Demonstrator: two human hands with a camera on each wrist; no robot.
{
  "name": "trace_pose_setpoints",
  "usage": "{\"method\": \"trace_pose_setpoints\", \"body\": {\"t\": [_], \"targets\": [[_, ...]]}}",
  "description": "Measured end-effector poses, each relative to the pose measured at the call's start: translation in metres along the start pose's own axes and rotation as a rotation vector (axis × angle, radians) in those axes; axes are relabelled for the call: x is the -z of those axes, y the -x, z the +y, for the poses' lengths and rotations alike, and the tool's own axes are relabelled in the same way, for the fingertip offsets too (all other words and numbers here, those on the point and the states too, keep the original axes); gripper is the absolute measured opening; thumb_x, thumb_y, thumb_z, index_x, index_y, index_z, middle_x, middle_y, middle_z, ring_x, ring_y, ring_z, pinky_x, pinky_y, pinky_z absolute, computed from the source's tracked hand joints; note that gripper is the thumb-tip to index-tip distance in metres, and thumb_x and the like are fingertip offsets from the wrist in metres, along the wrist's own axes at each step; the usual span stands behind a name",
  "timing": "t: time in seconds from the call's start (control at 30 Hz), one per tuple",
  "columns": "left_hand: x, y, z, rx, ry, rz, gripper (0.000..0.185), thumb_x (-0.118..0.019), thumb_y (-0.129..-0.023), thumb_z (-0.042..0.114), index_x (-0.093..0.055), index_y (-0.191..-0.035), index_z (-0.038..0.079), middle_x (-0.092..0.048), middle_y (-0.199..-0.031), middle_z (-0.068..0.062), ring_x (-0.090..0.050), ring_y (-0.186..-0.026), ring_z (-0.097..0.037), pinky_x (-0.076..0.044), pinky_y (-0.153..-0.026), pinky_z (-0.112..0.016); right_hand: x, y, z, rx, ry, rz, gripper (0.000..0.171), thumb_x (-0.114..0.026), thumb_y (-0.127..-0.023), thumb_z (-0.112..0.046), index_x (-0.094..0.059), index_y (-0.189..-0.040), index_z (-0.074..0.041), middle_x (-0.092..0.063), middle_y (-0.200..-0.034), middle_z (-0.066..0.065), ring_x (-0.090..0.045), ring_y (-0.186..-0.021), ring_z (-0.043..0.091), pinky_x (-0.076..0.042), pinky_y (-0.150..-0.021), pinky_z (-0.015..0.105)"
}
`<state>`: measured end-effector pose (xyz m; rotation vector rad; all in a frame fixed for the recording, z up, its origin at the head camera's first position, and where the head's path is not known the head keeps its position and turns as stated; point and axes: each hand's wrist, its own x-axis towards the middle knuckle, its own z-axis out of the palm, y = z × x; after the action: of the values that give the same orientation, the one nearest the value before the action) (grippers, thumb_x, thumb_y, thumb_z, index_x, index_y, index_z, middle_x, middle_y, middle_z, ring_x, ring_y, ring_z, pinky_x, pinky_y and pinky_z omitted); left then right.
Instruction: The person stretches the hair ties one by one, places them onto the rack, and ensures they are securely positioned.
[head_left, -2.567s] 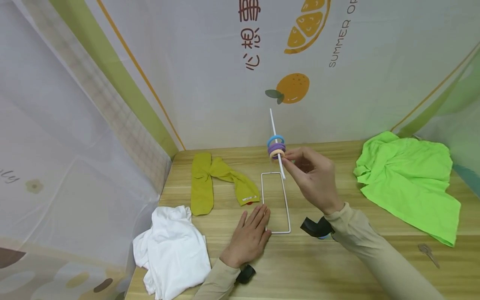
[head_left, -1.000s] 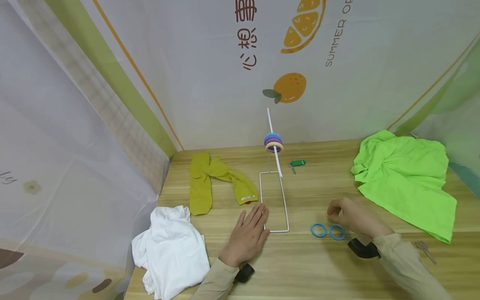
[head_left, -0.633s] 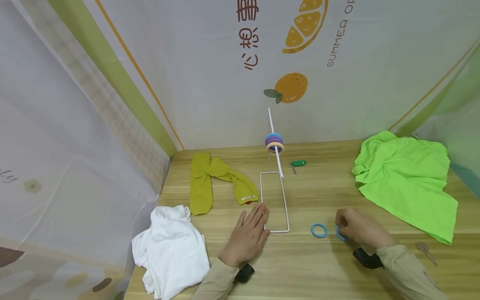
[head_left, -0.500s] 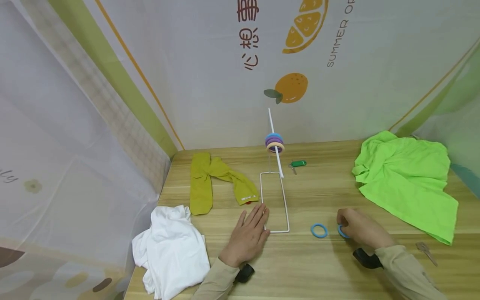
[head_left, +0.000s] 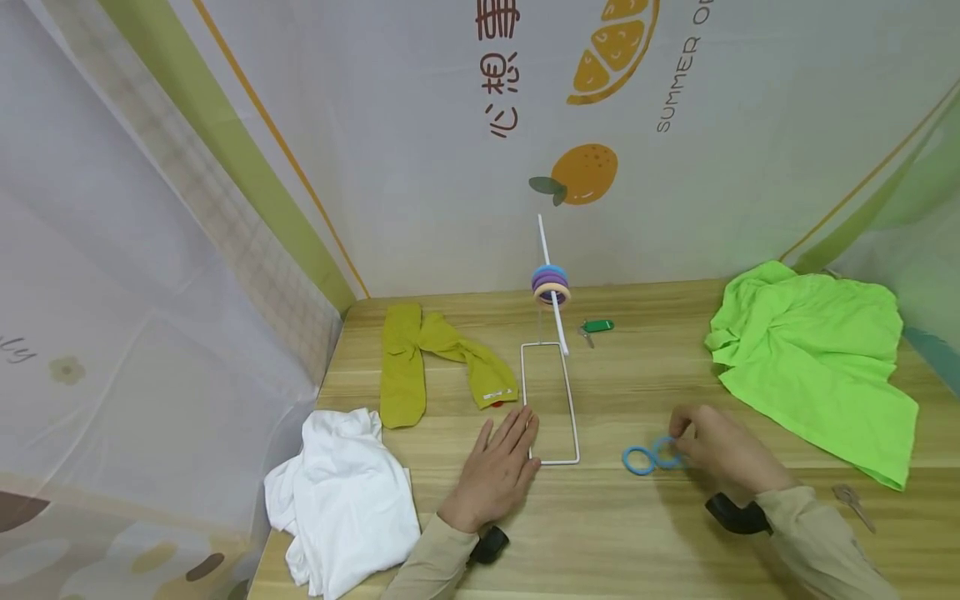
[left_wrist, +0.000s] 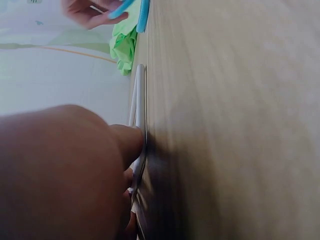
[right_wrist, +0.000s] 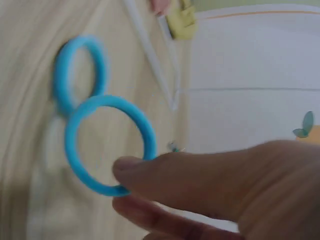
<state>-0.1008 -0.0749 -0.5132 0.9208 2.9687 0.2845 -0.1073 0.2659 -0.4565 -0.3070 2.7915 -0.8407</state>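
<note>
My right hand [head_left: 723,450] pinches a light blue ring [right_wrist: 71,140] between thumb and fingers, raised off the table and tilted in the right wrist view. A second blue ring [head_left: 627,467] lies flat on the wood just left of it. My left hand [head_left: 491,477] rests with straight fingers on the left side of the rectangular base of a white wire stand [head_left: 573,408]. The stand's upper rod [head_left: 558,321] carries blue, purple and beige rings [head_left: 551,292], all hanging together around its middle.
Behind the stand's base lies a key with a green tag [head_left: 597,326]. A mustard cloth [head_left: 402,367] and a white cloth [head_left: 360,500] lie left. To the right are a bright green cloth [head_left: 817,358] and a loose key [head_left: 851,504]. Printed curtains [head_left: 435,167] enclose the table.
My right hand has left the beige ring on the rod, come down to the two blue rings, and picked one up, lifting it slightly. My left hand stays put.
</note>
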Motion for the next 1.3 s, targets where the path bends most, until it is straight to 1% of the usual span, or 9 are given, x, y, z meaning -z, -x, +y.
{"method": "trace_pose_setpoints", "body": {"t": [0.13,0.3,0.4,0.53,0.63,0.8,1.0,1.1,1.3], "targets": [[0.0,0.0,0.0,0.0,-0.001,-0.003,0.056,-0.038,-0.112,0.031,-0.031,-0.162,0.007,-0.027,-0.17,-0.008,-0.024,-0.158,-0.023,-0.024,-0.124,-0.051,0.006,-0.001,-0.011,0.061,-0.042,0.05,0.011,-0.075,-0.092,-0.009,-0.066,-0.085,-0.012,-0.058,-0.073,-0.004,-0.048,-0.062,0.008,-0.041,-0.052,0.023],[0.0,-0.001,0.0,0.002,0.003,-0.007,0.056,-0.037,-0.112,0.031,-0.031,-0.162,0.007,-0.027,-0.17,-0.008,-0.024,-0.158,-0.023,-0.024,-0.124,-0.051,0.015,-0.003,-0.036,0.166,-0.109,0.201,0.012,-0.078,-0.091,-0.013,-0.07,-0.082,-0.016,-0.055,-0.064,-0.009,-0.044,-0.055,0.002,-0.037,-0.049,0.022],[0.0,-0.001,0.0,0.005,0.003,-0.011,0.056,-0.037,-0.112,0.031,-0.031,-0.162,0.007,-0.026,-0.17,-0.008,-0.023,-0.158,-0.023,-0.024,-0.125,-0.051,0.019,-0.004,-0.054,0.256,-0.189,0.288,0.016,-0.079,-0.09,-0.01,-0.07,-0.081,-0.019,-0.064,-0.068,-0.011,-0.05,-0.055,0.001,-0.044,-0.053,0.02],[-0.001,-0.001,0.0,0.006,0.007,-0.017,0.056,-0.036,-0.112,0.031,-0.03,-0.162,0.007,-0.026,-0.171,-0.008,-0.023,-0.158,-0.023,-0.023,-0.125,-0.051,0.026,-0.005,-0.079,0.407,-0.321,0.354,0.02,-0.078,-0.089,-0.001,-0.07,-0.083,-0.018,-0.074,-0.084,-0.002,-0.064,-0.063,0.004,-0.054,-0.059,0.019],[0.0,-0.001,0.0,0.005,0.011,-0.013,0.056,-0.037,-0.112,0.031,-0.031,-0.162,0.007,-0.026,-0.17,-0.008,-0.023,-0.158,-0.023,-0.023,-0.125,-0.051,0.033,-0.006,-0.097,0.52,-0.409,0.385,0.024,-0.076,-0.086,0.009,-0.071,-0.085,-0.015,-0.074,-0.087,0.004,-0.068,-0.068,0.006,-0.056,-0.06,0.019],[-0.001,-0.001,0.0,0.005,-0.002,-0.003,0.056,-0.037,-0.112,0.031,-0.032,-0.162,0.008,-0.027,-0.17,-0.007,-0.024,-0.158,-0.023,-0.024,-0.125,-0.051,0.044,-0.004,-0.126,0.669,-0.573,0.421,0.024,-0.074,-0.082,0.019,-0.071,-0.085,-0.005,-0.076,-0.09,0.001,-0.073,-0.076,0.007,-0.058,-0.062,0.019],[-0.002,-0.001,0.0,0.008,-0.023,-0.004,0.056,-0.037,-0.112,0.033,-0.031,-0.162,0.008,-0.027,-0.17,-0.006,-0.023,-0.158,-0.022,-0.024,-0.125,-0.05,0.053,-0.004,-0.154,0.858,-0.791,0.448,0.016,-0.07,-0.083,0.023,-0.069,-0.09,0.009,-0.078,-0.099,0.011,-0.077,-0.089,0.016,-0.061,-0.077,0.024],[-0.003,-0.001,0.0,0.008,-0.02,-0.001,0.056,-0.037,-0.112,0.032,-0.031,-0.162,0.008,-0.027,-0.17,-0.006,-0.023,-0.158,-0.022,-0.024,-0.125,-0.05,0.054,-0.007,-0.162,0.854,-0.802,0.469,0.013,-0.071,-0.084,0.021,-0.069,-0.09,0.01,-0.078,-0.099,0.01,-0.076,-0.086,0.015,-0.061,-0.076,0.024],[-0.002,0.0,0.0,0.009,-0.006,0.004,0.056,-0.038,-0.112,0.032,-0.031,-0.162,0.008,-0.028,-0.17,-0.006,-0.024,-0.158,-0.022,-0.024,-0.125,-0.05,0.05,-0.019,-0.167,0.722,-0.717,0.528,0.018,-0.072,-0.082,0.021,-0.069,-0.086,0.004,-0.076,-0.094,0.002,-0.074,-0.079,0.009,-0.06,-0.07,0.021]]}}
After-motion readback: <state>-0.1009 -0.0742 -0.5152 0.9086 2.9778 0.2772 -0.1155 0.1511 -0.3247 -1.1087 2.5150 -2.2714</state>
